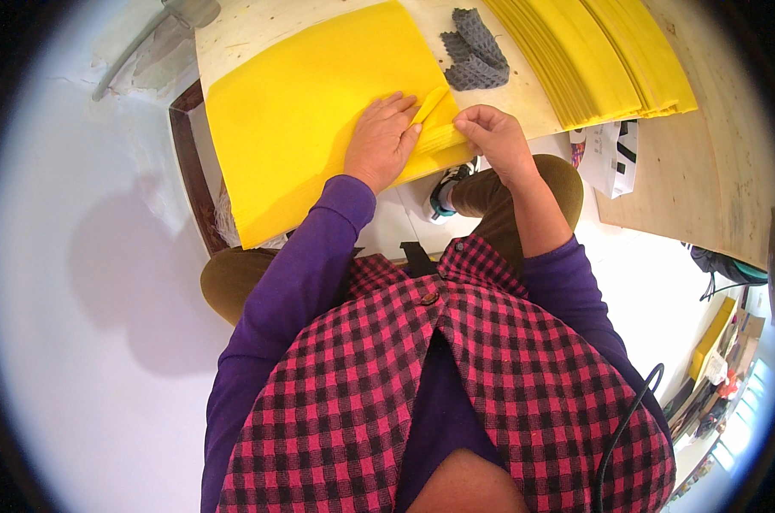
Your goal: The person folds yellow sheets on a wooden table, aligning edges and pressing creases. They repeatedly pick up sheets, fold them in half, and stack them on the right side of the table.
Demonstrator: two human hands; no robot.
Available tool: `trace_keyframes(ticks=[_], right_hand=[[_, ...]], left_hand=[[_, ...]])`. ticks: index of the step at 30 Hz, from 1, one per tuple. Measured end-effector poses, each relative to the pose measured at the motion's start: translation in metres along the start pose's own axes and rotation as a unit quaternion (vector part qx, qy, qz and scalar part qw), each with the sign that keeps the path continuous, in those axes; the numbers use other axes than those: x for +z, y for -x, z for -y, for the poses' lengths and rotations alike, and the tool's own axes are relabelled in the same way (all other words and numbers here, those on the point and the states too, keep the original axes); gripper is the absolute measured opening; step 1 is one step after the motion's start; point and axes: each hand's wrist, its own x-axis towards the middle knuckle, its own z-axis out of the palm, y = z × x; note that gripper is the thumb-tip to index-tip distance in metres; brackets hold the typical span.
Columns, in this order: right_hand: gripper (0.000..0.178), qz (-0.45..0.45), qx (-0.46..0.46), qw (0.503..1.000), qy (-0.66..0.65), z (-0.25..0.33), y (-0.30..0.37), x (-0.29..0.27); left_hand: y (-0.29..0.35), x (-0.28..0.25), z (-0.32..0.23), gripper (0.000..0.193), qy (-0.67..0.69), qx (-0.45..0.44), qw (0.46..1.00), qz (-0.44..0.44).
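A broad stack of yellow sheets (pixel 311 77), soft and fabric-like, covers the near left of the pale wooden table. My left hand (pixel 382 138) lies on it with fingers stretched out flat, its thumb beside a turned-up fold (pixel 431 104) at the near right corner. Several sheet edges (pixel 443 137) show in layers below that fold. At the same corner my right hand (pixel 495 137) is closed in a pinch, thumb and forefinger against the sheets' edge. How many layers it pinches I cannot tell.
A crumpled grey textured cloth (pixel 476 53) lies beyond the corner. Folded yellow stacks (pixel 588 60) fill the table's right side. Under them hangs a white printed bag (pixel 610 162). A wooden board (pixel 691 171) stands at right, a white wall (pixel 80 256) at left. My knees are below the table edge.
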Motion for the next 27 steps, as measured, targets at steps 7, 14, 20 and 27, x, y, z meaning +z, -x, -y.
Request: trace_keyframes(ticks=[7, 14, 20, 27], right_hand=[[0.009, -0.011, 0.006, 1.0, -0.013, 0.0034, 0.0029, 0.0021], [0.008, -0.008, 0.005, 1.0, -0.023, 0.0017, 0.0018, 0.0018], [0.008, -0.008, 0.0, 1.0, -0.01, 0.0009, 0.0022, 0.0012], [0.013, 0.0, 0.005, 1.0, 0.013, 0.0004, 0.0041, 0.0005]], left_hand=[[-0.0008, -0.0002, 0.0002, 0.034, 0.006, 0.006, 1.0, -0.007], [-0.0007, -0.0001, 0.0002, 0.035, 0.004, 0.007, 1.0, -0.004], [-0.0013, -0.0013, -0.0016, 0.036, 0.005, 0.002, 1.0, 0.0], [-0.0017, -0.0032, -0.0033, 0.037, 0.018, -0.002, 1.0, 0.011]])
